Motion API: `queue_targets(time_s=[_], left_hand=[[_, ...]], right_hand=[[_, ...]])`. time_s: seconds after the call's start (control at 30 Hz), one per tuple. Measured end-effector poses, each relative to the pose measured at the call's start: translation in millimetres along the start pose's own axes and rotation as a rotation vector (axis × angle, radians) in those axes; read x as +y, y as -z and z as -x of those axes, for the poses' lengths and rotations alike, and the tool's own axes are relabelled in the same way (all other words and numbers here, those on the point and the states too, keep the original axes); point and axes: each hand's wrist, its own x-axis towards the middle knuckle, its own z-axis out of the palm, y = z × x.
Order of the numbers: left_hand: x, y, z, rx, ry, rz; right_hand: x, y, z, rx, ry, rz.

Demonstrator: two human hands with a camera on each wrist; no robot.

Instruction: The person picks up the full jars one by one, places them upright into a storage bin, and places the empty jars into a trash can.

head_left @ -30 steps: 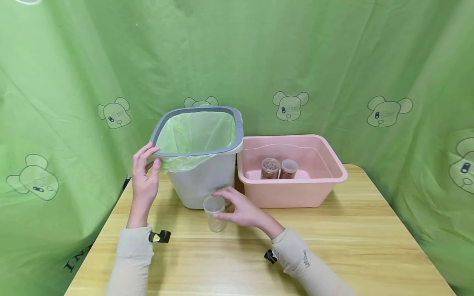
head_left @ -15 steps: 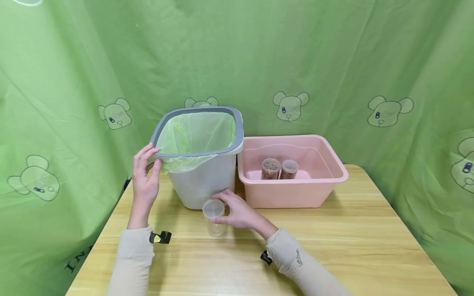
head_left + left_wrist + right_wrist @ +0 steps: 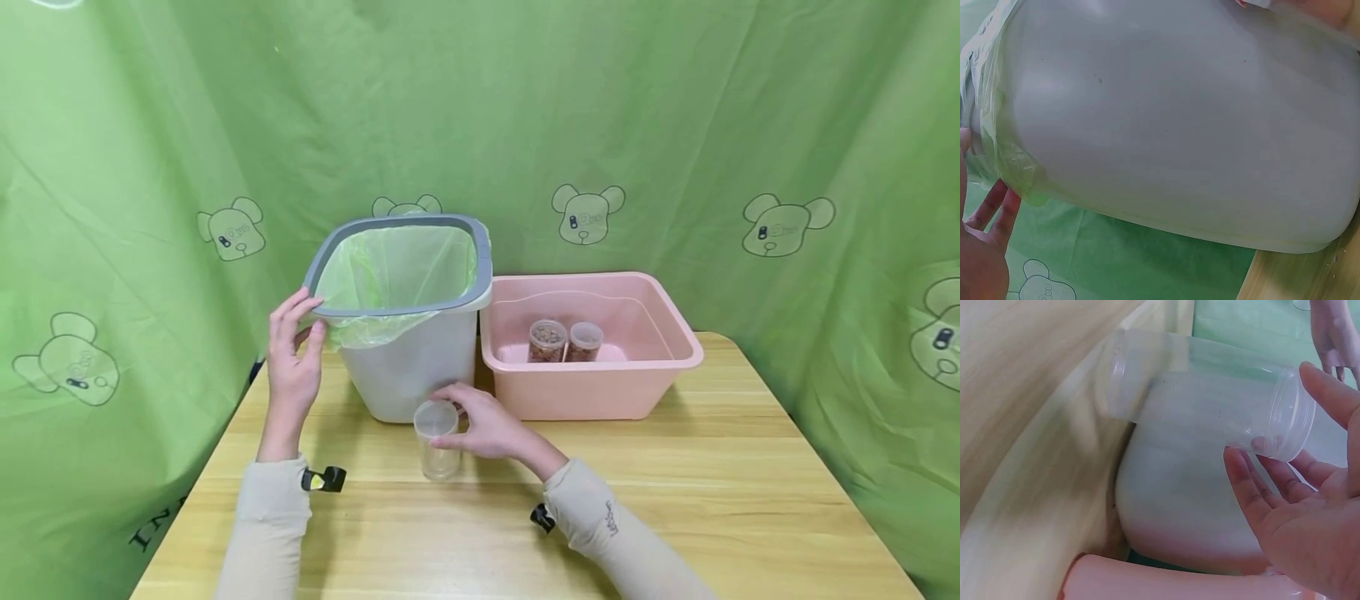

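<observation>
A clear plastic jar [image 3: 437, 446], with nothing visible inside it, is upright in front of the trash bin. My right hand [image 3: 487, 423] holds the jar near its rim, thumb on one side and fingers on the other, as the right wrist view also shows. Whether the jar's base touches the table is unclear. The white trash bin [image 3: 412, 367] has a grey rim ring [image 3: 397, 312] over a light green bag [image 3: 375, 332]. My left hand [image 3: 292, 367] rests its spread fingers at the rim's front left corner; the left wrist view shows two fingertips against the bag's edge.
A pink plastic tub [image 3: 585, 393] stands right of the bin, close against it. Inside are two lidded jars [image 3: 547, 343] with brown contents. All stand on a wooden table [image 3: 675, 492], with a green curtain [image 3: 660, 125] behind and at both sides.
My right hand and the clear jar have shifted slightly toward the table's front edge over the past second. The left hand, bin and tub have stayed in place.
</observation>
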Motion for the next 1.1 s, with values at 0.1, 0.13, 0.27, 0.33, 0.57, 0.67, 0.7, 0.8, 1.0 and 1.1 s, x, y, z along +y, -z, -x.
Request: queue_targets(time_s=[0.1, 0.13, 0.27, 0.33, 0.57, 0.67, 0.7, 0.8, 1.0, 1.1], left_hand=[[-0.2, 0.0, 0.2, 0.003, -0.005, 0.003], [-0.1, 0.0, 0.2, 0.005, -0.007, 0.002], [0.6, 0.1, -0.1, 0.009, -0.015, -0.001], [0.8, 0.0, -0.4, 0.01, -0.018, -0.002], [1.2, -0.6, -1.1, 0.008, -0.02, 0.002], [1.2, -0.5, -1.0, 0.009, -0.018, 0.004], [1.1, -0.5, -0.9, 0.009, -0.018, 0.003], [0.3, -0.4, -0.5, 0.009, -0.019, 0.001], [-0.4, 0.1, 0.5, 0.009, -0.024, -0.002], [-0.2, 0.2, 0.6, 0.009, -0.024, -0.001]], right_hand=[[-4, 4, 1, 0.02, 0.008, -0.013], [-5, 6, 1, 0.025, 0.012, -0.019], [-11, 12, 3, 0.036, 0.029, -0.037], [-14, 15, 5, 0.035, 0.037, -0.056], [-23, 28, 9, 0.069, 0.089, -0.075], [-27, 34, 10, 0.091, 0.108, -0.069], [-28, 36, 11, 0.097, 0.112, -0.071], [-34, 42, 13, 0.122, 0.116, -0.074], [-42, 56, 17, 0.17, 0.121, -0.102], [-46, 63, 18, 0.185, 0.137, -0.153]])
